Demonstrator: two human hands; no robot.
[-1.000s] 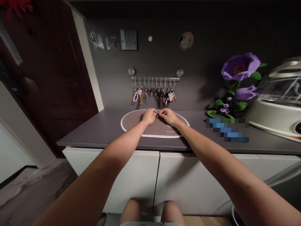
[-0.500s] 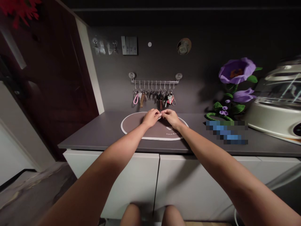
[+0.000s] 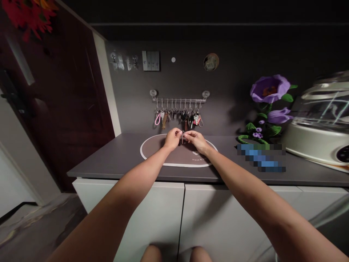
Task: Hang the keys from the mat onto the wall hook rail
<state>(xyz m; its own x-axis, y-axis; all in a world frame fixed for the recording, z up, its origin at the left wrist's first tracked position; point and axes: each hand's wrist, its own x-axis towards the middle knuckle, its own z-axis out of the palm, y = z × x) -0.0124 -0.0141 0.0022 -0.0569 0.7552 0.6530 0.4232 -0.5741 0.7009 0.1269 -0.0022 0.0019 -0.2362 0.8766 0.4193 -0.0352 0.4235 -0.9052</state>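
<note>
- a person's left hand [image 3: 172, 139] and right hand [image 3: 196, 141] meet above a mat [image 3: 154, 149], thumbs and fingertips nearly closed, each apparently pinching a small ring [image 3: 183, 132]
- the ring is held up between them, in front of a rack [image 3: 180, 99] of keys [image 3: 196, 119], a slim piece [image 3: 182, 141] hanging below, too small to identify
- it looks like metal: probably light, stiff, a little slippery and hardly fragile, best pinched by opposite sides of the rim
</note>
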